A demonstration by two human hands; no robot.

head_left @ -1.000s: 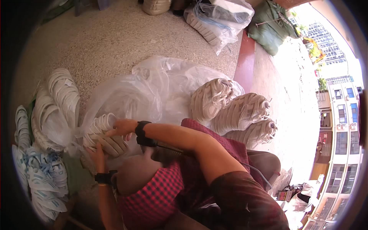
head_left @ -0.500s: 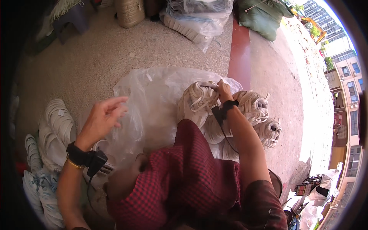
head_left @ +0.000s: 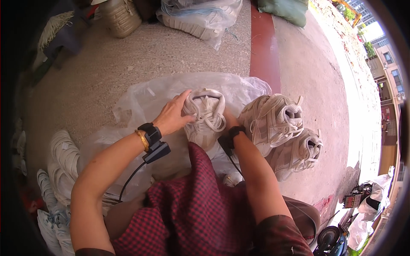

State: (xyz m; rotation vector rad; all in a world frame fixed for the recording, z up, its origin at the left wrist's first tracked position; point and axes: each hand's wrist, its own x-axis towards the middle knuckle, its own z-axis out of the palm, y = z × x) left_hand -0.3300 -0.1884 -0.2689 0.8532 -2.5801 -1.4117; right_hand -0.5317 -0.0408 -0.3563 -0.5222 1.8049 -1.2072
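Note:
A white laced sneaker [head_left: 206,134] stands in front of me, its collar and tied laces facing up. My left hand [head_left: 173,114] clasps its left side, thumb by the laces and fingers along the collar. On the other side my right hand [head_left: 231,121] presses against the sneaker, most of its fingers hidden behind it. Just right of that hand is a stack of similar pale sneakers [head_left: 273,121] with loose laces. Closer to me, a further stack of sneakers [head_left: 297,155] leans the same way. Clear plastic sheeting [head_left: 149,91] lies under and behind the held sneaker.
Nested white shoe pieces [head_left: 64,155] and blue-white ones [head_left: 55,230] are piled at the left. Across the speckled floor [head_left: 171,55] stand a plastic-wrapped bundle [head_left: 200,19], a tan bundle [head_left: 119,19] and a green sack [head_left: 286,10]. A red strip [head_left: 262,47] crosses the floor.
My left hand has come in from the left onto the sneaker. The sneaker, with my right hand, has shifted left, away from the other stacks. The whole view has also moved.

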